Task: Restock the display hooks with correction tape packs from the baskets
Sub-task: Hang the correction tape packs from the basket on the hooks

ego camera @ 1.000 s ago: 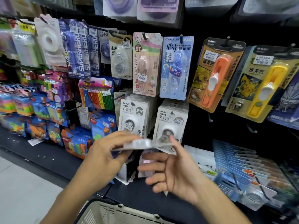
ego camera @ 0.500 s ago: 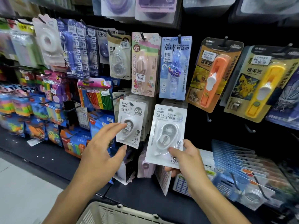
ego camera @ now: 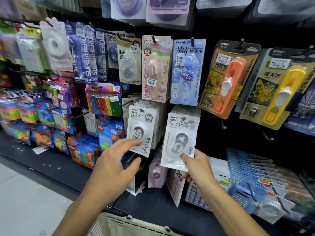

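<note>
Right hand [ego camera: 197, 165] pinches correction tape pack [ego camera: 180, 138] by its bottom edge, upright; its hook [ego camera: 183, 118] lies straight above. Left hand [ego camera: 117, 160], fingers loose, touches neighbouring pack [ego camera: 141, 132].

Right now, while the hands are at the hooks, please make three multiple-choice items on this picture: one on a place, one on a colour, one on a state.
1. Where is the pack that the right hand holds?
A. in the basket
B. at the hook below the blue pack
C. on the floor

2. What colour is the tool in the pack right of the blue pack?
A. orange
B. green
C. black

3. What does the left hand do?
A. grips a basket handle
B. hangs idle
C. touches the front pack of the left white stack

Key: 1 B, the right hand pinches the white pack under the blue pack. 2 A, the tool is orange. 3 C, fingertips of the left hand rest on the left pack.
</note>
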Available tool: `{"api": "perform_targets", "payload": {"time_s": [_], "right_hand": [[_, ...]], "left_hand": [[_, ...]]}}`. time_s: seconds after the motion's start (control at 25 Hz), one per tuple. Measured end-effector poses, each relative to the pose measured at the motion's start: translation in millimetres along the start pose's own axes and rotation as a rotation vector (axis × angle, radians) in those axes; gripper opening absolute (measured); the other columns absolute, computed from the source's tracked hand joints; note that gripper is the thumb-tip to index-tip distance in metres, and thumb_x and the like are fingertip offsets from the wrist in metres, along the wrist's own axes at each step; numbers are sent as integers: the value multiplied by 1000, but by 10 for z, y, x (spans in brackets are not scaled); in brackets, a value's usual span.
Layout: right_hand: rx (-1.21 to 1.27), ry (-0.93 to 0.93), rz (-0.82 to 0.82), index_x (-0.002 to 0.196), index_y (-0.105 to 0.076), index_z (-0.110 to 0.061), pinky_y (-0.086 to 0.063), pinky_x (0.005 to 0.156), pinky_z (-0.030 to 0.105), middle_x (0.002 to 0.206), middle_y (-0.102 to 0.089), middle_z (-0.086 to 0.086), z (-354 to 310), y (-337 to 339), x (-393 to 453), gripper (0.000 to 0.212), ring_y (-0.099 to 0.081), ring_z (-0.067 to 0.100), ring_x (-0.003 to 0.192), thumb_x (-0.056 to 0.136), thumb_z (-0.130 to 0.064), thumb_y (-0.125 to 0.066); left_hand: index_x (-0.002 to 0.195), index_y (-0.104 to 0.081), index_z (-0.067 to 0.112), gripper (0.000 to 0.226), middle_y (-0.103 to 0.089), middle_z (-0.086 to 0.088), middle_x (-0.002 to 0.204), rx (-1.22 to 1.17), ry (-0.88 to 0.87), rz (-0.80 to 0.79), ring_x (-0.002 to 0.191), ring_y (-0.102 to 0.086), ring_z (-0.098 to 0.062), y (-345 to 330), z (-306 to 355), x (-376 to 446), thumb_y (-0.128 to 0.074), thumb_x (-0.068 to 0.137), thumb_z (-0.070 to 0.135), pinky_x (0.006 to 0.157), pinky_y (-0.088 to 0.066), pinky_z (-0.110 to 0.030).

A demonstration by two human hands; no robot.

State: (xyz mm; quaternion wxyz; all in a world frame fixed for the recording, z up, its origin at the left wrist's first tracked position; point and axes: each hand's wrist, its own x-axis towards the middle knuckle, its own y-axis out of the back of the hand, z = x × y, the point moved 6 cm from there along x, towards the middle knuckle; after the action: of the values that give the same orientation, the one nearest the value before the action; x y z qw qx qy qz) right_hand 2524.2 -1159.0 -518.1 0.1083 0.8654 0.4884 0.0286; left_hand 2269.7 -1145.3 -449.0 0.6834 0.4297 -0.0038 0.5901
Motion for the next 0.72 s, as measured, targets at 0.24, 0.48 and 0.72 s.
{"api": "perform_targets", "payload": {"time_s": [0.24,0.48,0.72], "right_hand": [[-111,27,150,86,-63,-17,-41,44,29,62,-62,2,46,38,548,11,-58,19,40,95,-24,-62],[-353,49,13,93,-62,-28,-56,59,38,83,-72,-5,398,-177,578,26,-70,19,65,85,-52,-64],[-544,-189,-88,77,-63,-25,-61,71,47,81,-76,2,1799,-304,-345,16,-71,28,73,92,-25,-60]], "left_hand": [[116,-69,39,35,-58,37,117,38,-12,-63,115,-53,14,-58,-65,-16,-75,88,19,93,-35,-1],[124,-62,44,36,-58,37,115,120,48,-297,114,-51,14,-189,-244,-87,-72,90,34,97,-34,-3],[147,-49,26,54,-55,-1,140,445,314,-1087,125,-55,-21,-774,-911,-880,-66,96,38,97,-42,-24]]}}
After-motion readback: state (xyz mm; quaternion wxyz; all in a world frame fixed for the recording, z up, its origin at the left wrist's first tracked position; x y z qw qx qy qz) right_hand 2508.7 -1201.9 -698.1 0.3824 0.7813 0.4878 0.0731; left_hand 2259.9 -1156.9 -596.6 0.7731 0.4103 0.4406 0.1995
